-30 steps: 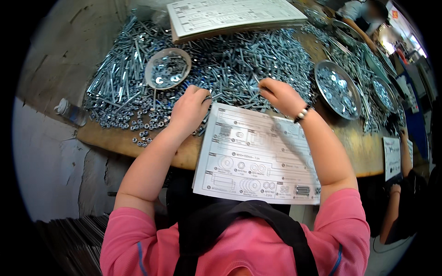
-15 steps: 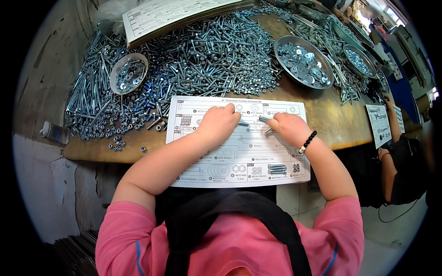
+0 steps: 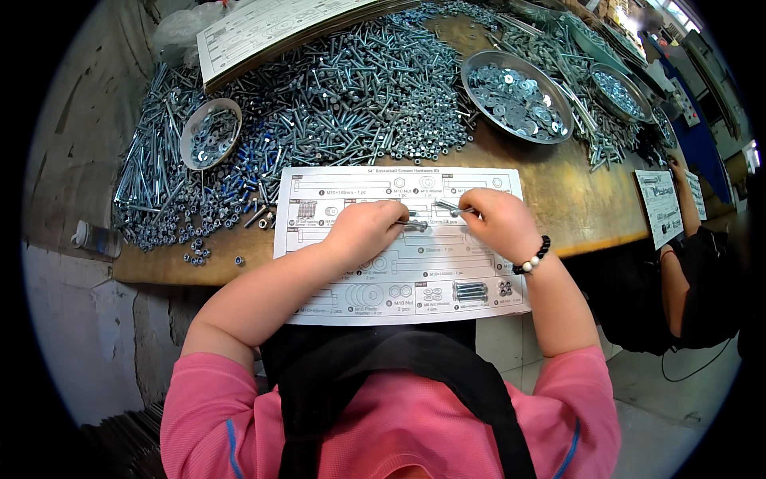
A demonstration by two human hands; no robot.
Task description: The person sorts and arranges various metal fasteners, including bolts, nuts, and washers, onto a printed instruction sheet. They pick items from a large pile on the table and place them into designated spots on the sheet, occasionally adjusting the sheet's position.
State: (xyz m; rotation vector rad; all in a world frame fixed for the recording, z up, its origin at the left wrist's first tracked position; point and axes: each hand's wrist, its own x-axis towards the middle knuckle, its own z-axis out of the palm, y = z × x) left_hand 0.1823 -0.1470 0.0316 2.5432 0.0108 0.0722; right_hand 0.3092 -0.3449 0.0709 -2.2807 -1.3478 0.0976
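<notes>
A white printed card [image 3: 383, 319] with part drawings lies at the table's front edge. Over its upper half, my left hand [image 3: 369, 227] is closed, with a metal bolt [image 3: 413, 225] at its fingertips. Across a small gap, my right hand [image 3: 501, 223] pinches another bolt [image 3: 455, 211]. Its curled fingers partly hide the grip. On the card's lower right sit a row of bolts [image 3: 471, 290] and a small cluster of nuts [image 3: 505, 289]. Several dark screws [image 3: 306, 210] sit at its upper left.
A broad heap of loose bolts [image 3: 343, 88] and nuts covers the table [image 3: 574, 215] beyond the card. A bowl of washers [image 3: 519, 104] stands right, a smaller bowl [image 3: 211, 134] left. A card stack [image 3: 279, 32] lies behind. Another person's arm [image 3: 678, 271] works at far right.
My left hand has drawn down and slightly left, and its bolt now shows at the fingertips. My right hand has shifted a little, its bolt turned more sideways. The whole view has moved slightly.
</notes>
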